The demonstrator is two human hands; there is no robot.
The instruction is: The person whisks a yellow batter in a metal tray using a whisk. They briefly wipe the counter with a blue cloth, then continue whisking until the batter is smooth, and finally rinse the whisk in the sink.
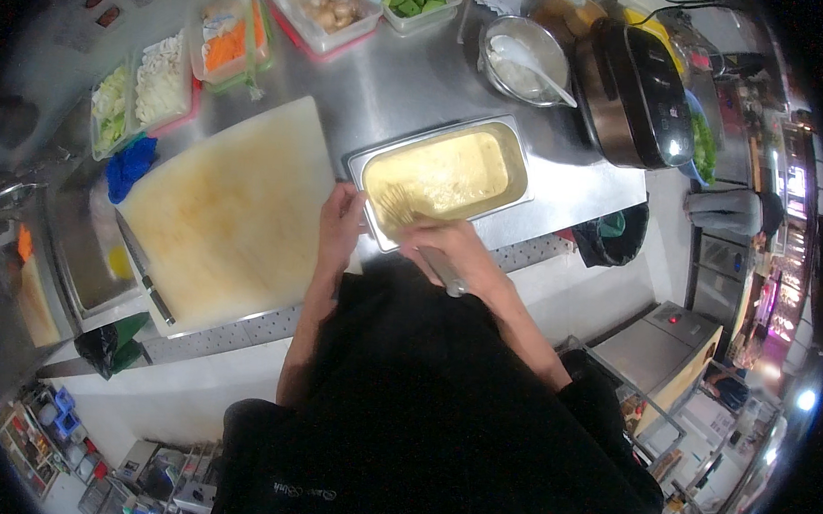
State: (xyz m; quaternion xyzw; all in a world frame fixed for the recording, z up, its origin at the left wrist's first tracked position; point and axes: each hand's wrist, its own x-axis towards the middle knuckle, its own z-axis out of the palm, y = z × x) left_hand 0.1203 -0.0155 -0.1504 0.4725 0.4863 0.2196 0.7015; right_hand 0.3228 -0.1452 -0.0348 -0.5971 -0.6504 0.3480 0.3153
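A rectangular stainless-steel food pan (522,138) holds a thick, pale yellow mixture (444,168). My right hand (450,248) is closed around the handle of a wire whisk (397,204), whose wires dip into the mixture at the pan's near left end. At the pan's left corner is my left hand (342,218), its fingers on the rim. Left of that hand lies a large, stained white cutting board (236,213), and a knife with a black handle (156,301) rests along its left edge.
Plastic containers of cut vegetables (162,90) line the back left. A metal bowl with a white spoon (526,64) and a rice cooker (633,94) stand at the right. A sink (94,254) lies left; a person (728,209) is far right.
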